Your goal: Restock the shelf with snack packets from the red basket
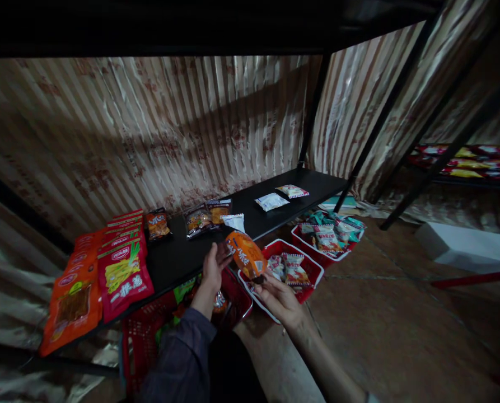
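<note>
An orange snack packet (245, 254) is pinched at its lower right end by my right hand (278, 296). My left hand (214, 267) is beside the packet's left end, fingers apart; whether its fingertips touch the wrapper is hard to tell. Behind them runs a black shelf (174, 260). On it lie brown packets (199, 219), a small orange-and-dark packet (157, 224) and white packets (271, 201). Red pouches (124, 271) and orange pouches (74, 305) overlap at the shelf's left end.
Below the shelf, a red basket (322, 273) with a white rim holds packets, and another basket (341, 257) stands behind it. A darker red basket (143, 330) is at lower left. Black posts (384, 117) rise at right, near a white box (468, 246) on the floor.
</note>
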A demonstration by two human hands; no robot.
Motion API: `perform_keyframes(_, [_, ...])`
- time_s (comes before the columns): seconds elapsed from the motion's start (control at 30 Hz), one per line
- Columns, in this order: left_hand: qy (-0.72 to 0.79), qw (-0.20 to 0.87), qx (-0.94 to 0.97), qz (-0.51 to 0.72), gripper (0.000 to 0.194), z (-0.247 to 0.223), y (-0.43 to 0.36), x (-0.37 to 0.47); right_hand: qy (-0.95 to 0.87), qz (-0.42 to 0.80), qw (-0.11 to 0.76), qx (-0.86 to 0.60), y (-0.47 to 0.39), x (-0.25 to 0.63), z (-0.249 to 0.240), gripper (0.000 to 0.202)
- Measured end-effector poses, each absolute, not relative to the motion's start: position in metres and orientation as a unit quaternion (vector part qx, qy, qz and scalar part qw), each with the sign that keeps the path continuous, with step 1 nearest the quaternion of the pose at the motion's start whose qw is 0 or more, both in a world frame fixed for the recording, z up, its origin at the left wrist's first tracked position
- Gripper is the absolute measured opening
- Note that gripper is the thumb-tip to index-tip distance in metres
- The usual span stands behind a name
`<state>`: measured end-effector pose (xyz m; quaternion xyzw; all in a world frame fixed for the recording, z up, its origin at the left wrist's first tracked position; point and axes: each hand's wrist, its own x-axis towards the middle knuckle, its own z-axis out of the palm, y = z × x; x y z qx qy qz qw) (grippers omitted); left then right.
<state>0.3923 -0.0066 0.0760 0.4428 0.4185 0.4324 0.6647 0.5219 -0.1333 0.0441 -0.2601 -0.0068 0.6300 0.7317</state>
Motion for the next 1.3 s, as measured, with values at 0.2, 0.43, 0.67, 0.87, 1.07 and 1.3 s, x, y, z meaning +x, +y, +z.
perform_keyframes(0.2, [0.347, 0.745, 0.31, 0.479, 0.054, 0.099, -0.022, 0.291, 0.02, 0.765, 0.608, -0.214, -0.124, 0.426, 0.056, 0.024])
perform_keyframes(0.43, [0.429, 0.636, 0.345, 0.541, 0.046, 0.099, -0.037, 0.185, 0.061, 0.846, 0.488, -0.205, -0.137, 0.361, 0.092, 0.023])
perform_keyframes(0.67, [0.507, 0.521, 0.37, 0.579, 0.049, 0.103, -0.059, 0.128, -0.098, 0.756, 0.532, -0.368, -0.127, 0.335, 0.117, 0.017])
perform_keyframes(0.87, [0.556, 0.408, 0.465, 0.555, 0.045, 0.129, -0.061, 0.097, -0.206, 0.732, 0.51, -0.402, -0.126, 0.308, 0.108, 0.016])
perform_keyframes(1.07, [0.48, 0.46, 0.564, 0.49, 0.035, 0.178, -0.06, 0.079, -0.105, 0.743, 0.549, -0.368, -0.141, 0.283, 0.084, 0.017])
perform_keyframes(1.3, [0.408, 0.587, 0.392, 0.579, 0.039, 0.162, -0.081, 0.097, -0.015, 0.736, 0.597, -0.32, -0.152, 0.268, 0.065, 0.013])
